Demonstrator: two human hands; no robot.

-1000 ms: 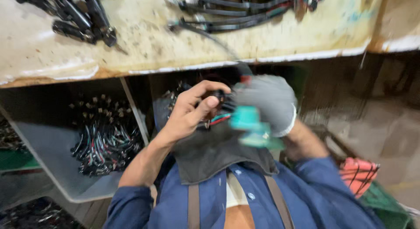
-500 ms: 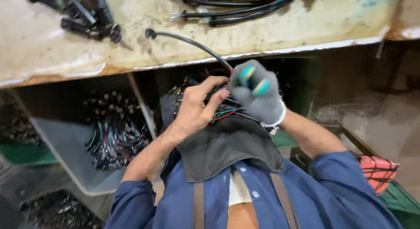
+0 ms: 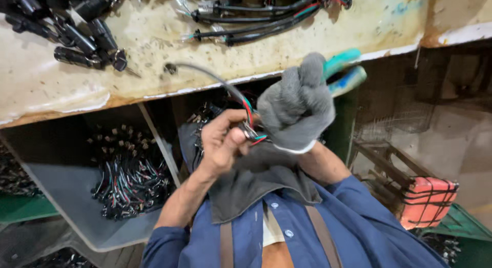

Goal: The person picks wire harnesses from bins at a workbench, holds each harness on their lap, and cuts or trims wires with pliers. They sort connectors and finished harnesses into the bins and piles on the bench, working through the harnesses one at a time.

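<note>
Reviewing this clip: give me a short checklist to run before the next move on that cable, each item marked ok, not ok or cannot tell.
1. Cable held: ok. The bare left hand pinches the black cable near its coloured wires.
2. Tool gripped: ok. The gloved right hand closes round the teal-handled pliers.
3. Tool tip on the wires: cannot tell, the glove hides it.
4. Free cable end clear: ok, it arcs above the workbench edge, apart from the black connectors.
5. Glove on both hands: not ok, only the right is gloved.
6. Bin of cables within sight: ok, below left.
</note>
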